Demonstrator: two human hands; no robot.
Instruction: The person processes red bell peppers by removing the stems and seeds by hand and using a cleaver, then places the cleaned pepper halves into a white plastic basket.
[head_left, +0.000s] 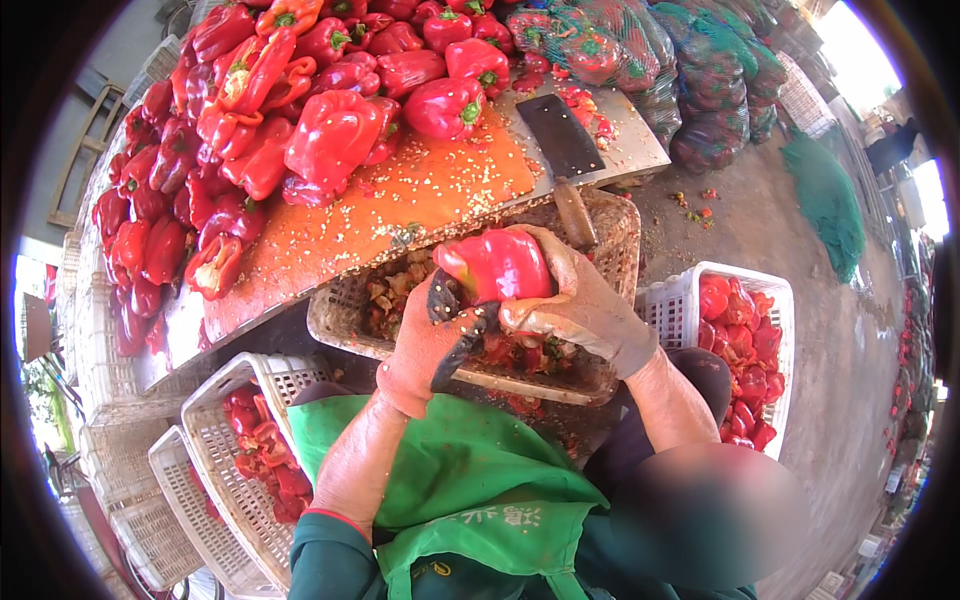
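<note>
A large red bell pepper [500,262] is held between both hands over a dirty crate [350,335] of scraps and seeds. My left hand [430,350], in an orange glove with a dark palm, grips the pepper from the lower left. My right hand [585,310], in a soiled gloved grip, wraps round its right side. A cleaver [555,130] lies on the steel table edge above, its wooden handle jutting over the crate. Beside it is a seed-strewn orange board [340,240].
A heap of whole red peppers [330,140] covers the upper left table. Mesh sacks of peppers [710,100] stand upper right. White crates of cut peppers [715,275] flank me at right and lower left [210,400]. A green net [820,195] lies on the floor.
</note>
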